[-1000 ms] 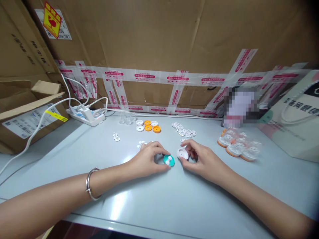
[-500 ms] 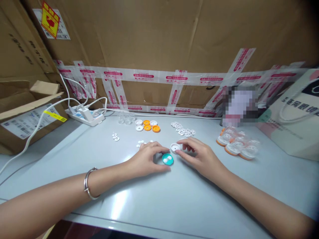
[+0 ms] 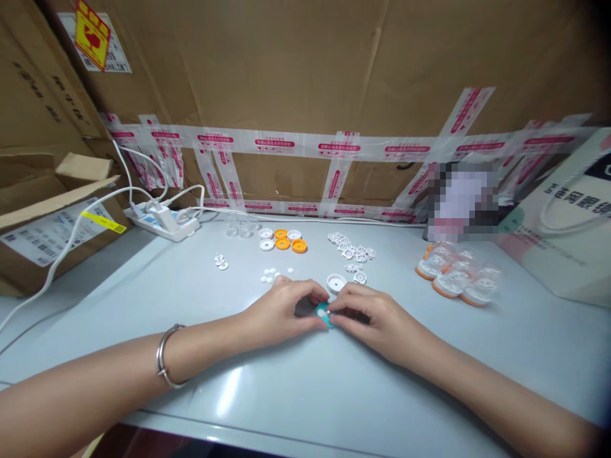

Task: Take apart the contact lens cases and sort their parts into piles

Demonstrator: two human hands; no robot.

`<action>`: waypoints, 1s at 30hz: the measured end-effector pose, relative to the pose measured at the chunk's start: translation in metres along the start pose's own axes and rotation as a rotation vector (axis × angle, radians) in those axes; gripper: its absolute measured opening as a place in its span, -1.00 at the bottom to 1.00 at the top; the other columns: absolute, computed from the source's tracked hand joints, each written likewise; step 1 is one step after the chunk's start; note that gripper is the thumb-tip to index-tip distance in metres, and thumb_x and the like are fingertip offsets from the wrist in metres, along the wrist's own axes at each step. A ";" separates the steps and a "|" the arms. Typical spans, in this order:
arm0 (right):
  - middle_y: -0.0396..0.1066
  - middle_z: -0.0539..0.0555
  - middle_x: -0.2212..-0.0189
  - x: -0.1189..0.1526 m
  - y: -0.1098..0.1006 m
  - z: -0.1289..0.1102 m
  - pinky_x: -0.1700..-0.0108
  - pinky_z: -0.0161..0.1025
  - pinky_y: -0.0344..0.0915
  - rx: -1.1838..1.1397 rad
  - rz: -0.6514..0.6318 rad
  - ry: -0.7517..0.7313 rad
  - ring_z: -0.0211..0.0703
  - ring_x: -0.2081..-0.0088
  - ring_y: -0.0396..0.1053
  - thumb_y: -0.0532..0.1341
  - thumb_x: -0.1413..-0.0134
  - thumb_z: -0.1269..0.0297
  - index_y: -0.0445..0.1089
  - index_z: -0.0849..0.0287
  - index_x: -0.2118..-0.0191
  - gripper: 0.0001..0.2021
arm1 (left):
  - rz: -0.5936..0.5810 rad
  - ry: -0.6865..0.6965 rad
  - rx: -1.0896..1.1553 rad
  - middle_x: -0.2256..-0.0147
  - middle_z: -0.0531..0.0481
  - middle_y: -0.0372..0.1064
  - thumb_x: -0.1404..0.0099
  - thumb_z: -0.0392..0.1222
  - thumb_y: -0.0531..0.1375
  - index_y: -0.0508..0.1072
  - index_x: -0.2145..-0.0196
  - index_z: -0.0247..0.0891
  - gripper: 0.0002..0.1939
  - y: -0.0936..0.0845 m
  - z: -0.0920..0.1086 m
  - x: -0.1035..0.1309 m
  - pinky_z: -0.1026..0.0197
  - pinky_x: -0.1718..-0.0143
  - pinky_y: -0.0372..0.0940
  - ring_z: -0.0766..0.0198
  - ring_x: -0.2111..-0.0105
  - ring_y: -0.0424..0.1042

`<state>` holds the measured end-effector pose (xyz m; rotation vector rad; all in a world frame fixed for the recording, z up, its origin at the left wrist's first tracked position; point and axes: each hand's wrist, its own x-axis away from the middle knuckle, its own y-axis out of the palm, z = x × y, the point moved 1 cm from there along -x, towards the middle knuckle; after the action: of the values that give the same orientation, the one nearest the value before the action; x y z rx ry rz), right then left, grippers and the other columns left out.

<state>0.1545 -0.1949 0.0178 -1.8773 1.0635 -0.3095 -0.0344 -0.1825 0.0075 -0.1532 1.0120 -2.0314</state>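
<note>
With the teal disc (image 3: pixel 321 309) taken as the dial's centre, the far side at 12 o'clock is filled by one large cardboard box (image 3: pixel 281 63), banded with printed tape. In front of it one grey surface (image 3: pixel 258 401) is spread. One paper bag (image 3: pixel 566 235) is stood at 2 o'clock, and one open carton (image 3: pixel 48 235) is placed between 9 and 10.

Two hands are seen over the surface. By the left hand (image 3: pixel 281 312), thumb and fingers curved apart, the teal disc is held at its rim. By the right hand (image 3: pixel 382 321), fingers drawn nearly together, the disc's 3 o'clock side is reached; whether a small white piece there is gripped cannot be told.

One power strip (image 3: pixel 165 222) is set at 10 o'clock. At least four clear domed pieces on orange bases (image 3: pixel 449 280) are grouped between 2 and 3, and at least three clear cups (image 3: pixel 245 228) between 10 and 11. Three orange rings (image 3: pixel 298 250) and three white rings (image 3: pixel 266 249) are laid in two rows at 11; a fourth white ring (image 3: pixel 330 286) is placed just beyond the right fingers.

The disc's hollow face is turned up toward the camera, two white pieces (image 3: pixel 321 313) being seen in it; its outline is round, so one long axis cannot be singled out.

Spoked white parts (image 3: pixel 352 249), overlapped beyond counting, are heaped toward 1.
</note>
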 end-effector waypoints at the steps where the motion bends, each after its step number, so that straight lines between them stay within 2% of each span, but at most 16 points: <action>1: 0.34 0.04 0.44 0.000 0.001 0.000 0.33 -0.32 0.24 -0.004 0.003 0.011 -0.24 0.36 0.32 0.14 -0.07 0.35 0.44 0.16 0.34 -0.88 | -0.004 0.011 -0.008 0.26 0.06 0.44 -0.14 -0.12 0.23 0.40 0.23 -0.18 -0.78 -0.001 0.000 0.000 0.19 0.11 0.12 0.28 0.26 0.39; 7: 0.34 0.04 0.46 -0.002 0.005 0.001 0.36 -0.34 0.22 -0.009 0.035 0.047 -0.26 0.40 0.31 0.18 -0.03 0.35 0.46 0.19 0.37 -0.90 | -0.026 0.067 -0.033 0.31 0.00 0.43 -0.14 -0.08 0.22 0.48 0.28 -0.24 -0.77 -0.004 -0.002 -0.004 0.25 0.17 0.18 0.29 0.28 0.39; 11: 0.36 0.04 0.43 0.000 0.005 0.001 0.32 -0.34 0.23 -0.066 0.041 0.058 -0.27 0.37 0.33 0.19 -0.04 0.31 0.48 0.17 0.35 -0.87 | -0.055 0.020 0.018 0.35 -0.01 0.43 -0.19 -0.16 0.18 0.52 0.34 -0.26 -0.84 -0.005 -0.004 -0.007 0.33 0.27 0.23 0.35 0.35 0.39; 14: 0.37 0.02 0.40 0.001 0.004 0.000 0.29 -0.35 0.24 -0.105 0.026 0.075 -0.27 0.35 0.34 0.26 0.04 0.27 0.50 0.13 0.37 -0.90 | -0.085 -0.022 0.003 0.38 0.01 0.43 -0.17 -0.21 0.20 0.53 0.37 -0.26 -0.88 -0.008 -0.001 -0.009 0.35 0.31 0.24 0.36 0.37 0.39; 17: 0.38 0.02 0.35 0.001 0.006 0.000 0.25 -0.33 0.25 -0.114 0.041 0.089 -0.25 0.32 0.35 0.30 0.10 0.30 0.50 0.12 0.40 -0.93 | -0.113 -0.045 -0.108 0.41 0.02 0.43 -0.15 -0.25 0.21 0.53 0.39 -0.25 -0.91 -0.009 0.006 -0.010 0.34 0.33 0.23 0.34 0.39 0.38; 24: 0.40 0.04 0.32 0.004 0.012 0.003 0.24 -0.32 0.26 -0.135 0.083 0.043 -0.24 0.29 0.36 0.26 0.05 0.33 0.47 0.16 0.40 -0.94 | -0.188 -0.076 -0.526 0.46 -0.05 0.45 -0.13 -0.34 0.15 0.52 0.46 -0.30 -0.87 -0.004 0.028 -0.015 0.28 0.41 0.20 0.25 0.45 0.40; 27: 0.40 0.04 0.34 0.004 0.013 0.003 0.25 -0.33 0.26 -0.123 0.095 0.028 -0.25 0.30 0.36 0.24 0.03 0.38 0.46 0.17 0.40 -0.95 | -0.197 -0.038 -0.697 0.50 -0.07 0.43 -0.13 -0.33 0.15 0.49 0.49 -0.33 -0.88 0.001 0.031 -0.015 0.24 0.42 0.19 0.22 0.49 0.40; 30: 0.39 0.04 0.35 0.005 0.013 0.003 0.26 -0.33 0.26 -0.117 0.106 0.022 -0.25 0.31 0.35 0.23 0.04 0.42 0.45 0.18 0.42 -0.95 | -0.156 0.019 -0.757 0.51 -0.06 0.42 -0.15 -0.36 0.13 0.45 0.51 -0.33 -0.87 0.007 0.031 -0.012 0.20 0.40 0.21 0.20 0.50 0.40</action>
<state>0.1522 -0.1991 0.0047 -1.9160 1.2143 -0.2114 -0.0084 -0.1946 0.0256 -0.6229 1.7840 -1.6829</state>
